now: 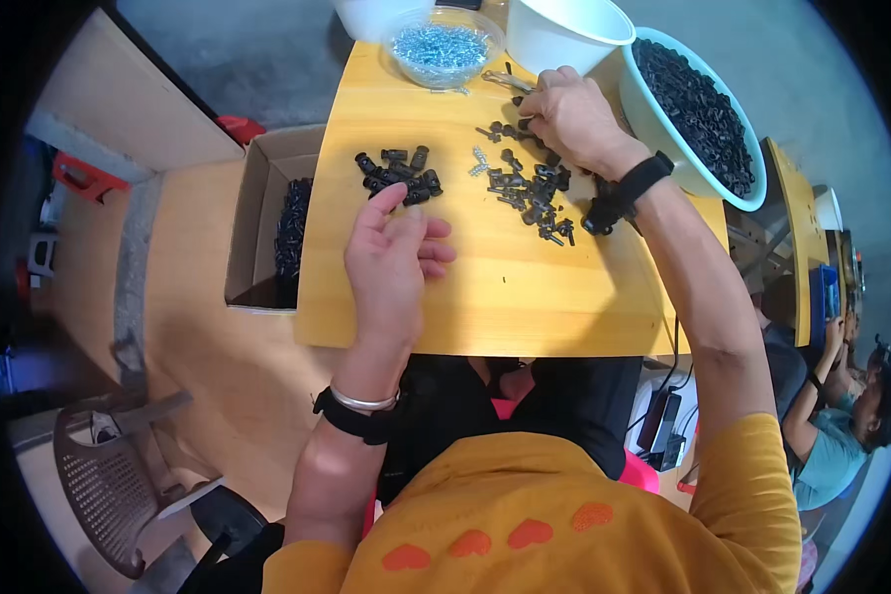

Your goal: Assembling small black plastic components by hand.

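Orange sleeves frame two bare forearms over a small yellow wooden table (525,307), its near edge at the lap and its near half bare. Left hand (394,255) lies loosely open, palm up, forefinger touching a pile of black plastic parts (399,174). Right hand (571,117) is curled over a second pile (533,188) (whether it grips anything cannot be told). Far left, a clear bowl (444,49) holds shiny screws; beside it stands a white tub (564,35). Far right, a pale basin (698,109) brims with black parts. Left of the table, a cardboard box (267,213) holds more.
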{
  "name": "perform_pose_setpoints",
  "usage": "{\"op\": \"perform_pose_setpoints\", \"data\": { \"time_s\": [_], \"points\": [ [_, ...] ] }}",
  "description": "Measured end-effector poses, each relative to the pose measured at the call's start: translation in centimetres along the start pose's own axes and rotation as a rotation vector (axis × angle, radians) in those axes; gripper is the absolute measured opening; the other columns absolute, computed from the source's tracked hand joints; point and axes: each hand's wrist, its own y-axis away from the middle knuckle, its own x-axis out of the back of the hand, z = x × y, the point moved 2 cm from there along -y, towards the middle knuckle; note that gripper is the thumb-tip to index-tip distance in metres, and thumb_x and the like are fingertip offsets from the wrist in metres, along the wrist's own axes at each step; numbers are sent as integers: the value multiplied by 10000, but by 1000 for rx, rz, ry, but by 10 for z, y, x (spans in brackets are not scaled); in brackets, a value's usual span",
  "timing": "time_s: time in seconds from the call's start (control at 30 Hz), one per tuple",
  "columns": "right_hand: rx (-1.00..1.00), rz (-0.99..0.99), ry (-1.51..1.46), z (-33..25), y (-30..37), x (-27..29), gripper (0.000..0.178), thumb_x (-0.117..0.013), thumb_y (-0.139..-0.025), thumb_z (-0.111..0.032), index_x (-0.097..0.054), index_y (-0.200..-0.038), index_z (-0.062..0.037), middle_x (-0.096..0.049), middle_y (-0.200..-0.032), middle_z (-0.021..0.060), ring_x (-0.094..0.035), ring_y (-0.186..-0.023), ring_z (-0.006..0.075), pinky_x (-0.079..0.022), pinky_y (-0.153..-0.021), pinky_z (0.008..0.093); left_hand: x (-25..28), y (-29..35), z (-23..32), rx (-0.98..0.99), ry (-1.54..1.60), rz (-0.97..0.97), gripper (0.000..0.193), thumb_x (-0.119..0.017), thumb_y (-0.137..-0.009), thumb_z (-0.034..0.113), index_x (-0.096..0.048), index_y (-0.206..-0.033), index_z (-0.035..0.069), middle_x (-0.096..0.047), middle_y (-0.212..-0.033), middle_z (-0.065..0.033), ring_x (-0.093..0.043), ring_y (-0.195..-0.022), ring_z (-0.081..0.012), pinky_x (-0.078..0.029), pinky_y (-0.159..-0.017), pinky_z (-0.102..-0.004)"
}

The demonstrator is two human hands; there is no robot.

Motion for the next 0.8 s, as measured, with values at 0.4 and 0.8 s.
{"op": "perform_pose_setpoints", "data": {
  "time_s": [0.4, 0.8],
  "points": [
    [89, -9, -638, -49, 45, 45, 101, -571, -746, -91, -563, -820, -24, -581, -675, 138, -588, -637, 306, -463, -586, 376, -15, 16, 2, -59, -40, -84, 241, -501, -900, 188, -528, -1067, 17, -618, -758, -85, -581, -565, -112, -436, -494, -198],
    [11, 63, -1048, -83, 122, 55, 97, -622, -785, -44, -555, -836, 4, -531, -697, 47, -530, -645, 147, -438, -599, 257, -41, 47, -6, 140, 357, -418, 125, -520, -893, 140, -542, -917, 19, -609, -735, -71, -584, -598, -111, -465, -516, -214]
  ]
}}
